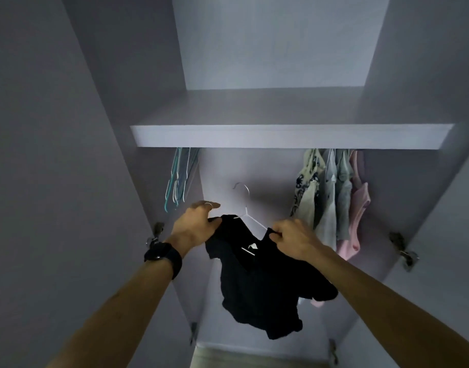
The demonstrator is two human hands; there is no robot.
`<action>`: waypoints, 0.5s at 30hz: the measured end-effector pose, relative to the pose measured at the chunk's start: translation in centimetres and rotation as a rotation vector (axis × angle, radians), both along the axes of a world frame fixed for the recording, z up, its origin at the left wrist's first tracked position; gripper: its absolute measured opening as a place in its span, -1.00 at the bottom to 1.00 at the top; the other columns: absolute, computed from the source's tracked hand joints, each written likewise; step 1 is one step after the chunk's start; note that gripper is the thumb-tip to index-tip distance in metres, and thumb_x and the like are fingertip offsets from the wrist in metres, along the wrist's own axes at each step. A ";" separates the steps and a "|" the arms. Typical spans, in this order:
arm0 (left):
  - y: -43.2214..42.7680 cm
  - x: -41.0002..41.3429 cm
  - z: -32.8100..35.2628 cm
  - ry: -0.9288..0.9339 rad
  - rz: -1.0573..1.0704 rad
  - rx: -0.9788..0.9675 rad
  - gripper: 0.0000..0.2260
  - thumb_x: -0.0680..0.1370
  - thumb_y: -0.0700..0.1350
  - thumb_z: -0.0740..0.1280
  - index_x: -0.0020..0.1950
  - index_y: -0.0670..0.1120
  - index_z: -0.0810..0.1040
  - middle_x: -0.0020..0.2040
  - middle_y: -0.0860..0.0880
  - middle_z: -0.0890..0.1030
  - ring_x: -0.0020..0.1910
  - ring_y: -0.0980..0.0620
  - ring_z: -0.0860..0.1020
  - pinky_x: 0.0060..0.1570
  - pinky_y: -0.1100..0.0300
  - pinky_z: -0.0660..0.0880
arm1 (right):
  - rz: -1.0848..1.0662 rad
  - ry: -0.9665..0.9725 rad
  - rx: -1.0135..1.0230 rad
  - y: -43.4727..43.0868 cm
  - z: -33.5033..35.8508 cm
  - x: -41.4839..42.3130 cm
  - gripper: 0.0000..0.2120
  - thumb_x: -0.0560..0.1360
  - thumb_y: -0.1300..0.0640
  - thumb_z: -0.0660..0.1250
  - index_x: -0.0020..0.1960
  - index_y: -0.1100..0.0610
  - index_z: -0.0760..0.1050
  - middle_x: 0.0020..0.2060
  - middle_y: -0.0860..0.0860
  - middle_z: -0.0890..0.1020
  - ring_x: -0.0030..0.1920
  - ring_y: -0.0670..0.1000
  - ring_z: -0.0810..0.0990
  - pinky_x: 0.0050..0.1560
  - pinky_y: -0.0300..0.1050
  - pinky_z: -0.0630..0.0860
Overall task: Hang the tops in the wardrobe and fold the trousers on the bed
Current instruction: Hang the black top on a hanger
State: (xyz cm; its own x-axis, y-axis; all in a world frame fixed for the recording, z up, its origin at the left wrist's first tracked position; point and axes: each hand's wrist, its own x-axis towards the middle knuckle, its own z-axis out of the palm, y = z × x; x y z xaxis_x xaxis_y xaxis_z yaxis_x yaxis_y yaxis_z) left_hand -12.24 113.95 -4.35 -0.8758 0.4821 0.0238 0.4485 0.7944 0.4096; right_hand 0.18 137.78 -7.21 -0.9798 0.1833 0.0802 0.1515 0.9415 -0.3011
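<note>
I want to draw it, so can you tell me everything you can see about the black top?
The black top is a small, soft-looking cloth garment with short sleeves, crumpled and drooping. It sits on a thin white wire hanger whose hook is free, not on a rail. The left hand holds one shoulder and the right hand pinches the other, so it hangs in the air at the open wardrobe.

The top (262, 282) is showing plain black, its hanger (245, 212) white. The spare hangers (175, 181) are showing teal. The floral top (306, 181) is showing cream with dark print, the grey top (334, 187) pale grey, the pink top (358, 205) soft pink.
</note>
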 end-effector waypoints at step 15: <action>9.5 -6.4 6.6 0.792 -0.044 0.164 -0.43 0.70 0.20 -0.03 0.66 0.10 -0.15 0.66 -0.04 -0.16 0.63 -0.06 -0.19 0.53 -0.30 -0.19 | -0.481 0.068 -0.421 3.4 1.0 -4.0 -0.77 0.58 0.06 0.32 -0.09 0.21 0.62 -0.21 0.11 0.70 -0.10 0.14 0.68 0.00 -0.05 0.59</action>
State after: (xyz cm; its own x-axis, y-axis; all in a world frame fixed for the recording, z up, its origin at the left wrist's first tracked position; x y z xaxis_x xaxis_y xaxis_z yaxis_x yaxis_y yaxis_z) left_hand -18.64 123.40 2.30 -0.5494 0.4523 0.7026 0.6838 0.7265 0.0670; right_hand -3.79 141.15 -6.19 -0.7755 0.6304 -0.0350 0.4948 0.5724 -0.6538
